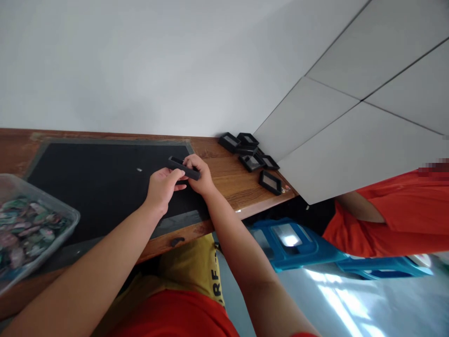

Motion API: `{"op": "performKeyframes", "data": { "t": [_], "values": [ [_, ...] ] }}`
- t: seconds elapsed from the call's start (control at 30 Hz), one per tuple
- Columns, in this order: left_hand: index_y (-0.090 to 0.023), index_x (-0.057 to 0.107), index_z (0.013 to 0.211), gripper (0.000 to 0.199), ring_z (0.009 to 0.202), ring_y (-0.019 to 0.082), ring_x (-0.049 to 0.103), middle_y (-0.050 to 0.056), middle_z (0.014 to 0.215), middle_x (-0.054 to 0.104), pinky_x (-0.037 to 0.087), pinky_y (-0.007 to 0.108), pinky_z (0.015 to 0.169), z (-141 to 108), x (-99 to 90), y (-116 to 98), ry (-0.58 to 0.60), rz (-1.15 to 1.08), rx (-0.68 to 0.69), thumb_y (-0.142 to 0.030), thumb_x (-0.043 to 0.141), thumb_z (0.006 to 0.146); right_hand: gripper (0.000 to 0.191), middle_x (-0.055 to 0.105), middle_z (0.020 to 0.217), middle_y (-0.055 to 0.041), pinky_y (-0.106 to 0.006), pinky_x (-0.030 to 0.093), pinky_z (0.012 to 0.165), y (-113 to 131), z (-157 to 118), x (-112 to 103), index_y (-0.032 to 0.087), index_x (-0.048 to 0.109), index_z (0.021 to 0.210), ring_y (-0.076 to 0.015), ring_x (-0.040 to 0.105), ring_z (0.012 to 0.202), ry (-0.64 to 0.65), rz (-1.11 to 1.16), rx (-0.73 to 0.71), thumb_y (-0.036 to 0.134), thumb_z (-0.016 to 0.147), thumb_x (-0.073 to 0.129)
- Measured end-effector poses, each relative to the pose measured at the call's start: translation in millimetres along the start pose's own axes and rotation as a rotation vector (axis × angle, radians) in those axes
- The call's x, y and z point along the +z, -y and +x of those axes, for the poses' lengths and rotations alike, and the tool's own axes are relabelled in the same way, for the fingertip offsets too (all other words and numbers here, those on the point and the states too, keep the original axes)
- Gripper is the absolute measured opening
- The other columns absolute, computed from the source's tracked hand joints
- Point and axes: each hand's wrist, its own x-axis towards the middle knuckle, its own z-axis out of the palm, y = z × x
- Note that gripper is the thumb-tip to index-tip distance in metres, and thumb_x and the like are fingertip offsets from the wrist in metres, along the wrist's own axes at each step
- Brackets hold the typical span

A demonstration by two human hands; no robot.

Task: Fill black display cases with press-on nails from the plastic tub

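Observation:
Over the right part of a black mat [94, 182], both hands hold one small black rectangular frame [184, 169]. My left hand [164, 187] pinches its near side with the thumb on top. At its right end, my right hand [199, 173] has its fingers closed round the frame, with fingertips reaching inside the opening. Whether anything small is between those fingertips cannot be made out. A tiny pale piece [139, 170] lies on the mat to the left of the hands.
A clear plastic bin [72, 219] of green and pink stone-like pieces stands at the left. Several black frames [270, 182] lie at the table's right end [224, 178], beside a panel [336, 121]. Beyond are blue stools [294, 243] and a person in red [400, 215].

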Motion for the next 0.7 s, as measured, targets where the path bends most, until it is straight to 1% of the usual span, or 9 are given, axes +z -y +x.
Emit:
{"op": "performKeyframes", "data": {
  "t": [0.13,0.2,0.37,0.5,0.6,0.7],
  "values": [
    [-0.02,0.058,0.072,0.036,0.089,0.026,0.072,0.004,0.073,0.067,0.061,0.034,0.069,3,0.6,0,-0.035,0.029,0.032,-0.042,0.08,0.055,0.014,0.059,0.088,-0.004,-0.036,0.046,0.08,3,0,-2,0.023,0.049,0.071,-0.0197,0.057,0.084,0.146,-0.158,-0.073,0.018,0.08,0.058],
    [-0.02,0.058,0.073,0.036,0.089,0.026,0.071,0.003,0.074,0.066,0.062,0.034,0.069,3,0.3,0,-0.039,0.038,0.045,-0.043,0.079,0.056,0.01,0.059,0.091,-0.0047,-0.036,0.046,0.08,4,0,-2,0.023,0.051,0.074,-0.0203,0.058,0.085,0.184,-0.208,-0.092,0.016,0.08,0.056],
    [-0.02,0.057,0.074,0.035,0.087,0.024,0.07,0.002,0.075,0.065,0.064,0.034,0.067,2,-0.8,0,-0.027,0.047,0.074,-0.042,0.08,0.058,0.011,0.062,0.096,-0.0065,-0.036,0.047,0.082,8,1,-4,0.023,0.052,0.077,-0.0214,0.06,0.089,0.221,-0.308,-0.134,0.017,0.085,0.057],
    [-0.02,0.056,0.071,0.031,0.082,0.021,0.068,0.001,0.072,0.064,0.064,0.031,0.064,5,-3.0,2,-0.03,0.047,0.07,-0.039,0.078,0.059,0.007,0.065,0.102,-0.0084,-0.038,0.047,0.085,7,0,-8,0.021,0.06,0.085,-0.024,0.061,0.095,0.283,-0.395,-0.164,0.015,0.084,0.06],
    [-0.02,0.056,0.071,0.029,0.08,0.021,0.068,0.002,0.071,0.063,0.064,0.033,0.065,8,-5.3,3,-0.035,0.051,0.052,-0.038,0.076,0.06,0.015,0.068,0.107,-0.0093,-0.039,0.047,0.087,7,0,-10,0.021,0.066,0.093,-0.0261,0.061,0.099,0.34,-0.469,-0.159,0.014,0.08,0.064],
    [-0.02,0.057,0.072,0.027,0.077,0.021,0.067,0.002,0.069,0.062,0.065,0.035,0.064,9,-7.2,4,-0.037,0.058,0.023,-0.038,0.075,0.062,0.017,0.069,0.108,-0.0097,-0.039,0.047,0.086,8,-1,-11,0.021,0.068,0.095,-0.0264,0.06,0.098,0.371,-0.545,-0.155,0.014,0.08,0.066]
  ]
}}
